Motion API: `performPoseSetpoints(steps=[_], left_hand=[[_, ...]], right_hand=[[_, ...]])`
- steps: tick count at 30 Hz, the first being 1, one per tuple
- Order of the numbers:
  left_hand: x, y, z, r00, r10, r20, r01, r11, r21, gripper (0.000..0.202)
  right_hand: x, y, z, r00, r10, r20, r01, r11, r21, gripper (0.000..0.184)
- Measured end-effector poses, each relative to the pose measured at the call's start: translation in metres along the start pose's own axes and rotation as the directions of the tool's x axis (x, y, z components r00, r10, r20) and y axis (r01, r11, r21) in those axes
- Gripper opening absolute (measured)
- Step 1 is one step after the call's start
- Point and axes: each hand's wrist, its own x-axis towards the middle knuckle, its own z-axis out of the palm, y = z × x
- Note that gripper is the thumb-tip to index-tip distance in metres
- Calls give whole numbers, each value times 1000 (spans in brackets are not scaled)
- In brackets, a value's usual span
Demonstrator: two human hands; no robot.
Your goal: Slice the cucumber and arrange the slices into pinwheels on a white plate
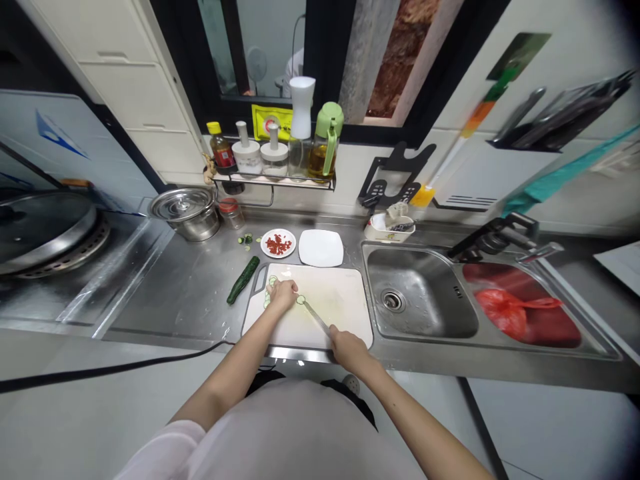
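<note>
My right hand point(349, 348) is wrapped round the handle of a knife point(317, 315), whose blade points up and left over the white cutting board point(340, 300). At the blade's tip lies a thin cucumber slice point(301, 300). On the left part of the board my left hand point(283, 295) rests over several cucumber slices point(267, 301), thumb and fingers apart; the fingertips are partly hidden. A whole dark green cucumber point(243, 280) lies on the steel counter, left of the board.
Behind the board stand a plate of chopped red pieces point(285, 235) and a white square plate point(321, 248). Cucumber scraps point(245, 239) lie near a lidded steel pot point(193, 217). Rightward is a sink point(430, 293), with a red plastic bag point(505, 313) beyond. A seasoning rack point(280, 179) hangs above.
</note>
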Motion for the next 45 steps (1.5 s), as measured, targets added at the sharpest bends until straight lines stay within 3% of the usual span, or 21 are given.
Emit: performPoseSetpoints(steps=[14, 38, 42, 45], left_hand=[[1, -1, -1, 1000, 4, 9, -4, 1000, -17, 11], [-8, 9, 5, 998, 9, -55, -7, 999, 33, 11], [-16, 11, 6, 995, 23, -92, -20, 999, 40, 15], [-25, 11, 9, 988, 60, -140, -53, 997, 52, 18]], right_hand=[[13, -10, -4, 999, -20, -49, 20, 1000, -2, 32], [-9, 7, 12, 994, 41, -99, -34, 997, 68, 35], [-9, 21, 21, 982, 33, -184, -2, 986, 168, 26], [-3, 41, 26, 955, 104, -279, 6, 930, 368, 25]])
